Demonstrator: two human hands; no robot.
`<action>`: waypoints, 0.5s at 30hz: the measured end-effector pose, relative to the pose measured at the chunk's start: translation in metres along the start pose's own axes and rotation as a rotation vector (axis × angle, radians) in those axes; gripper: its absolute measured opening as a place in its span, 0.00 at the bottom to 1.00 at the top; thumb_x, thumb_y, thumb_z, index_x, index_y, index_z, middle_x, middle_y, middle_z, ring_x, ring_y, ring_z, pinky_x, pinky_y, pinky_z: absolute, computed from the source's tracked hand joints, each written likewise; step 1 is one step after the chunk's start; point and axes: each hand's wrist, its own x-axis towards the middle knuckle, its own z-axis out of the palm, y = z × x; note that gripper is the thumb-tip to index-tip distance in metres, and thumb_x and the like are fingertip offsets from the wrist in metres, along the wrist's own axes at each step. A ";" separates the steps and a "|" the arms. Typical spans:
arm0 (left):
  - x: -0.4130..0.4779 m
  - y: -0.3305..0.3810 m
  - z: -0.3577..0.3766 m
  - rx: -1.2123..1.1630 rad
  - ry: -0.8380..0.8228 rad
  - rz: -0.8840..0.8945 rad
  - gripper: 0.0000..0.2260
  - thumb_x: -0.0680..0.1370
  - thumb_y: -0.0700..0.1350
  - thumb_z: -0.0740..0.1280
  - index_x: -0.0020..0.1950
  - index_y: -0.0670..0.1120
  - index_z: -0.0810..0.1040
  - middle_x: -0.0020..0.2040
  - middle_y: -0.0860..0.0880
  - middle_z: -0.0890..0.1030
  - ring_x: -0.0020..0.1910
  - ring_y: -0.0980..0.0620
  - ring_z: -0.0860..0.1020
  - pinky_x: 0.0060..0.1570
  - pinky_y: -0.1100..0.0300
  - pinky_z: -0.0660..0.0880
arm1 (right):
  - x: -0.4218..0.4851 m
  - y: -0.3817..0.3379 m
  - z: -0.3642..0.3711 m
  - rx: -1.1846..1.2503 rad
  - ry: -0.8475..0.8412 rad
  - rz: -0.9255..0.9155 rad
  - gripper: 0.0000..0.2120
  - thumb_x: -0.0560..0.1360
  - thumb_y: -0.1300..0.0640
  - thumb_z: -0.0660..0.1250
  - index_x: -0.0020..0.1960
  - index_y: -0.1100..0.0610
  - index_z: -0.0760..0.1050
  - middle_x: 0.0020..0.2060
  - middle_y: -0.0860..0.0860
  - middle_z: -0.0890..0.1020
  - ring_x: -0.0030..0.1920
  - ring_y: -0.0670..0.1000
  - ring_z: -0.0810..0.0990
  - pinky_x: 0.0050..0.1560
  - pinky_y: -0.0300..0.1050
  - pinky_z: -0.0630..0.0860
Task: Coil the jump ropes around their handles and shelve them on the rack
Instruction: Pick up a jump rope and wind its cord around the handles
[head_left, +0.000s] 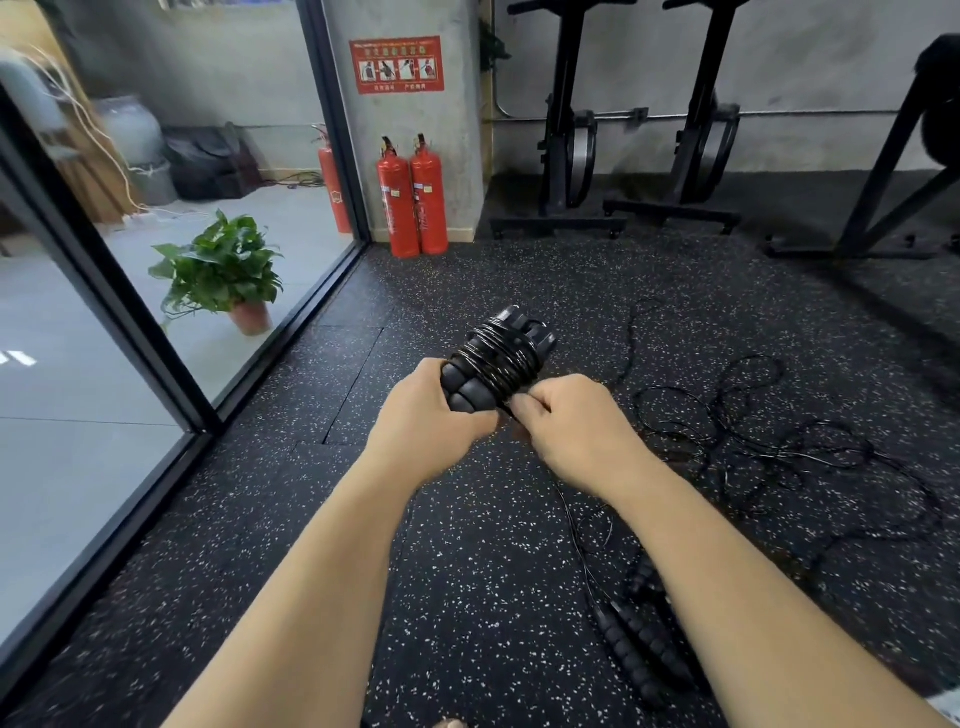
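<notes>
Coiling | left grip (431, 415) curled round handles (493, 358), long axis pointing up-right, away | right grip (571, 421) pinching rope at their near end | loose rope (753, 436) on floor (467, 571), on the right grip's side

Loose rope (769, 441) tangle right; glass wall (104, 364) left; floor (467, 280) ahead open.

head: worn camera | faces forward-down | close over hands (519, 421) | wide-angle
</notes>
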 end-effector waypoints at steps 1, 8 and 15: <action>0.001 -0.001 0.001 0.049 0.017 -0.017 0.19 0.70 0.47 0.76 0.57 0.46 0.74 0.48 0.49 0.81 0.45 0.48 0.79 0.47 0.50 0.79 | 0.000 0.000 0.000 -0.036 -0.011 -0.007 0.20 0.79 0.53 0.60 0.31 0.60 0.68 0.27 0.52 0.73 0.30 0.54 0.69 0.34 0.50 0.69; 0.003 0.001 0.004 0.299 0.099 -0.074 0.20 0.71 0.56 0.73 0.53 0.46 0.72 0.48 0.50 0.78 0.46 0.46 0.78 0.42 0.55 0.73 | -0.011 -0.011 -0.012 -0.236 -0.126 -0.016 0.16 0.79 0.51 0.62 0.35 0.57 0.73 0.30 0.50 0.77 0.33 0.54 0.76 0.36 0.47 0.72; -0.003 0.006 -0.001 0.518 0.131 0.003 0.15 0.73 0.55 0.70 0.51 0.49 0.70 0.45 0.52 0.77 0.44 0.47 0.76 0.38 0.56 0.68 | -0.010 -0.019 -0.031 -0.130 0.020 -0.163 0.21 0.75 0.50 0.65 0.29 0.61 0.70 0.23 0.50 0.69 0.27 0.52 0.67 0.31 0.49 0.69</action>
